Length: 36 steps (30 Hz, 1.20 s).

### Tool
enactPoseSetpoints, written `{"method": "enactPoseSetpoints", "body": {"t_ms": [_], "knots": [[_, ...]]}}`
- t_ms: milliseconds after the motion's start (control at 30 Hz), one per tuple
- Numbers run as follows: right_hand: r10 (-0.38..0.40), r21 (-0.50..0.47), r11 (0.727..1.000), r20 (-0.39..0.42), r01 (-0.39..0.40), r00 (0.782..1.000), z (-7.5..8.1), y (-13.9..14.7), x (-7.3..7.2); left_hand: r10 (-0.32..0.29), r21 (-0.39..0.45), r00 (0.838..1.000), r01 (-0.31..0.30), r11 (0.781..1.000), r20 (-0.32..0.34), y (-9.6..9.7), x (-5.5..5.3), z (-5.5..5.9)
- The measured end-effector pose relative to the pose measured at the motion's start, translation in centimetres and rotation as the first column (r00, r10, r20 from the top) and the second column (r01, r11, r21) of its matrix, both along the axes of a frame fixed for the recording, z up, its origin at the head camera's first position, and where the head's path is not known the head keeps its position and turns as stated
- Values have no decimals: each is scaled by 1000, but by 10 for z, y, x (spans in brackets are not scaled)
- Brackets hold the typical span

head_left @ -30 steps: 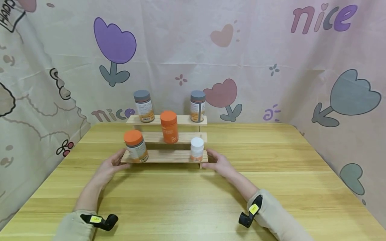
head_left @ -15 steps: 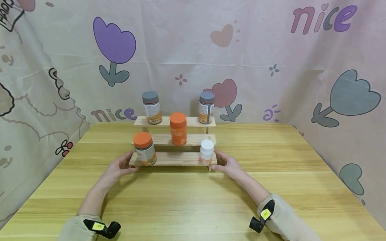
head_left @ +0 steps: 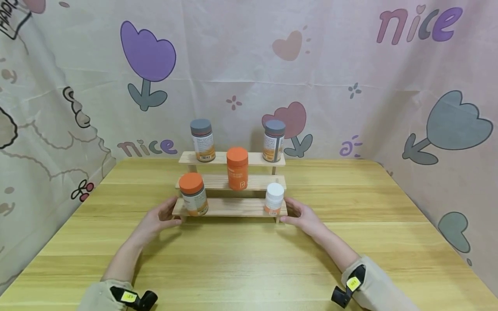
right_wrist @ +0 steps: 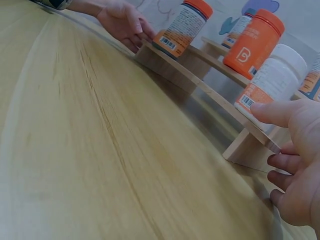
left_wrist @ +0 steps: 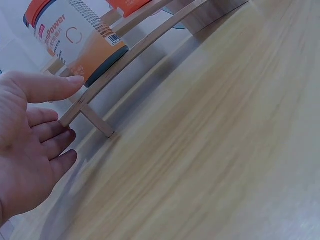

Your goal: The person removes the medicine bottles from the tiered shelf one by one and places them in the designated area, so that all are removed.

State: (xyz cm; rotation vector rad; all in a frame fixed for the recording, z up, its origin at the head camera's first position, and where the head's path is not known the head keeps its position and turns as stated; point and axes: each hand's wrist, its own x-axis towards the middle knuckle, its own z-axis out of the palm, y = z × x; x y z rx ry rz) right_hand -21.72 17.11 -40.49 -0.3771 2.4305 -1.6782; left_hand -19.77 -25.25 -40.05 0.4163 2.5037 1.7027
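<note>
A three-tier wooden display shelf [head_left: 235,207] stands on the table. My left hand [head_left: 155,221] holds its left end, thumb at the front of the lowest board and fingers against the end. My right hand [head_left: 306,220] grips the opposite end in the same way, its thumb beside the white bottle [head_left: 274,198]. An orange-capped jar [head_left: 194,201] sits at the left of the lowest tier. On the middle tier is an all-orange bottle [head_left: 237,170]. Two grey-capped jars, a left one [head_left: 204,144] and a right one [head_left: 274,144], occupy the top tier. All containers are upright.
The light wood table [head_left: 241,263] extends in front of the shelf and to both sides. Behind it hangs a patterned cloth [head_left: 233,52] with flowers and letters, and the cloth also runs along the sides.
Both hands have shifted the shelf to the right and slightly toward me, with its jars and bottles still standing on it. The movement is smaller over the last half second.
</note>
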Motion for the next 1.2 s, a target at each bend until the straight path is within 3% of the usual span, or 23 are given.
{"method": "enactPoseSetpoints", "body": {"t_ms": [700,967,1200], "knots": [[-15,-33,999,32,16,999,0,-1,6,-21,-10,1000,21,1000,-5,-3,1,1],[7,44,999,-46,-5,999,4,6,4,-38,24,999,38,999,-4,1,-2,1],[-2,19,1000,-71,4,997,13,26,-5,-38,12,999,38,999,21,-4,-2,-2]]}}
